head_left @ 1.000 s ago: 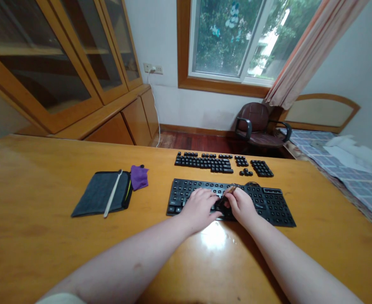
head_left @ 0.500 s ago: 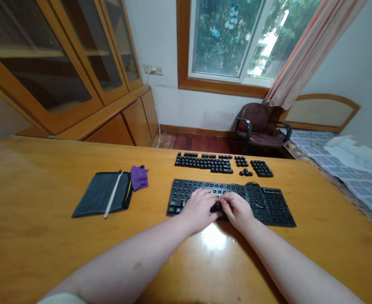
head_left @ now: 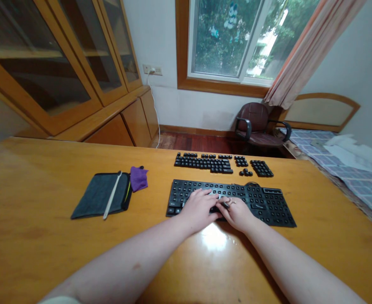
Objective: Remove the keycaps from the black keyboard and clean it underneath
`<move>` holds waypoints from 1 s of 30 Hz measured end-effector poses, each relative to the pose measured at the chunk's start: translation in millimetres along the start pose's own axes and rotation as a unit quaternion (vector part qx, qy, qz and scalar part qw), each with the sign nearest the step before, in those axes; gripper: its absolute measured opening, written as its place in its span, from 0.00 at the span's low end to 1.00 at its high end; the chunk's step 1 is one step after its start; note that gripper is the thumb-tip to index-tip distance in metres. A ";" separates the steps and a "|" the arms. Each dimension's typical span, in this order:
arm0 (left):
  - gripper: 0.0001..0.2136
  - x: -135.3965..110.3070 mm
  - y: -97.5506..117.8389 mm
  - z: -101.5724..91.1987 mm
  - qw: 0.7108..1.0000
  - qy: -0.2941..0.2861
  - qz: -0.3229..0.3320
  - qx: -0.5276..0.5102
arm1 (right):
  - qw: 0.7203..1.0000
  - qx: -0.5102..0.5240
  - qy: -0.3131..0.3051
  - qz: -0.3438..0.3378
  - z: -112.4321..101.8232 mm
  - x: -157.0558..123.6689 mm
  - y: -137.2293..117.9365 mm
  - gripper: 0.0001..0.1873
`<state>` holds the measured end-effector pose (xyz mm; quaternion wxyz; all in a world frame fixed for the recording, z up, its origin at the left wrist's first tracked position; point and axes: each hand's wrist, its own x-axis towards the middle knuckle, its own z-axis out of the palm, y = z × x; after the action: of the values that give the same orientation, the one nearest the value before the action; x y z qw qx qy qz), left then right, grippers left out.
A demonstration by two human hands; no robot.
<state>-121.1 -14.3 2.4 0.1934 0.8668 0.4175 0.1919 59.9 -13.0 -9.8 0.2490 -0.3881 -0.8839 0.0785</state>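
Note:
A black keyboard lies on the desk, most of its keycaps off and its key stems bare. Across its middle rests my left hand, palm down with fingers stretched out and thumb apart. My right hand touches or nearly touches the left fingertips. Its fingers are pinched on a small dark keycap puller with thin wire ends; the fingers cover part of it. A few keycaps remain at the keyboard's lower left. Behind the keyboard, loose black keycaps stand in rows and blocks.
To the left lie a dark grey zip pouch, a pale thin brush across it, and a purple cloth. Beyond the wooden desk are a glass-door cabinet, an armchair and a bed.
My right hand has turned slightly, and the puller's dark body and wires show more clearly between its fingers. My left hand stays in place on the keyboard.

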 end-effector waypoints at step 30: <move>0.10 0.9 -1.6 -5.9 0.995 0.060 -0.024 -0.077 | 0.957 0.259 0.069 0.109 -7.8 -1.4 3.8 0.12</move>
<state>-124.5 -11.6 6.8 0.2389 0.8259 0.4328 0.2710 67.1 -11.8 -4.9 0.3916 -0.4090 -0.7661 0.3042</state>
